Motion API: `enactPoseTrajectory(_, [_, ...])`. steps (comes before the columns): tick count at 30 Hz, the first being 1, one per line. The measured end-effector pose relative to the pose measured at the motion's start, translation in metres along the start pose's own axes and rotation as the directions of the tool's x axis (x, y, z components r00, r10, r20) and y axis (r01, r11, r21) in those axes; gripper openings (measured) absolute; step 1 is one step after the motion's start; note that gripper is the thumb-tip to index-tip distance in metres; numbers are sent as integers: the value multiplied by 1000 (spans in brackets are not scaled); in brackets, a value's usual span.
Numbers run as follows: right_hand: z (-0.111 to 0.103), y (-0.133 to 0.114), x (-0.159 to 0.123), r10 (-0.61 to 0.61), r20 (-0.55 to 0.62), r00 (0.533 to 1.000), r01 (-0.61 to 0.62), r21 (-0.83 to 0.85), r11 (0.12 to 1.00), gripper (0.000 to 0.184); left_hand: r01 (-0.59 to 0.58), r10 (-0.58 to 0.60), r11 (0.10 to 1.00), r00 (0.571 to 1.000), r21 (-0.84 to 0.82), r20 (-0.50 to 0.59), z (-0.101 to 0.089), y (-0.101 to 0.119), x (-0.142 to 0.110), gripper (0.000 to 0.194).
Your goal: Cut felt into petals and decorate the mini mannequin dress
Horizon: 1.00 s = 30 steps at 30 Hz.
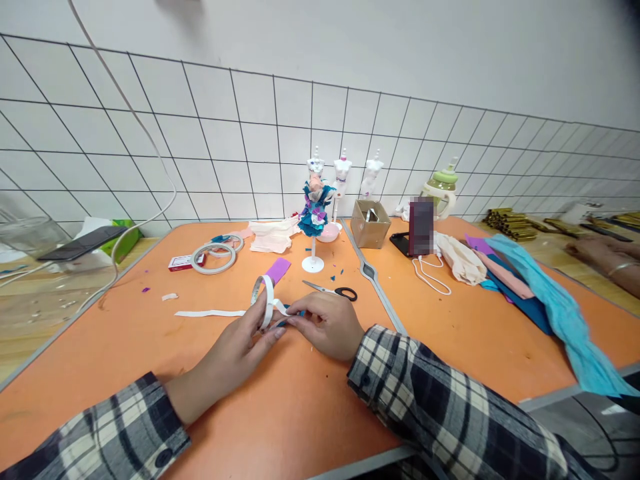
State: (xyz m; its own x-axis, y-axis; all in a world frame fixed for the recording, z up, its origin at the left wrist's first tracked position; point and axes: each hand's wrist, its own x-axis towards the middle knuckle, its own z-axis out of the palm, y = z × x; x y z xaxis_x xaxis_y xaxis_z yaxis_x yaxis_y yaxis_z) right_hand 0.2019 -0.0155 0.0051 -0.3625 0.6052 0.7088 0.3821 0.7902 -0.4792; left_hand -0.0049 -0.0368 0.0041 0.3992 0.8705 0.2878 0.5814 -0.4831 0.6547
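Observation:
My left hand (235, 343) is closed around a narrow roll of white tape (269, 303), held on edge just above the orange table. A white strip (210, 313) lies to the left of that hand. My right hand (327, 325) pinches at the end of the tape beside a small dark blue piece (296, 311), mostly hidden by the fingers. Both hands nearly meet. Just beyond them lie a purple paper piece (278, 269) and black-handled scissors (345, 293). Farther back stands a small dress form (314, 217) in teal, purple and peach crepe paper.
More tape rolls (214, 269) and a red-white box (181, 263) lie at left. Behind are bare white dress forms (343, 170), a cardboard box (371, 230) and a propped phone (421, 227). Blue crepe paper (560, 300) hangs over the right edge, near another person's hand (607, 257).

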Motion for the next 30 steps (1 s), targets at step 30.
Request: enactPoseTrajectory(30, [5, -5, -3, -186, 154, 970, 204, -111, 973, 17, 197, -208, 700, 976, -686, 69, 5, 21, 2, 83])
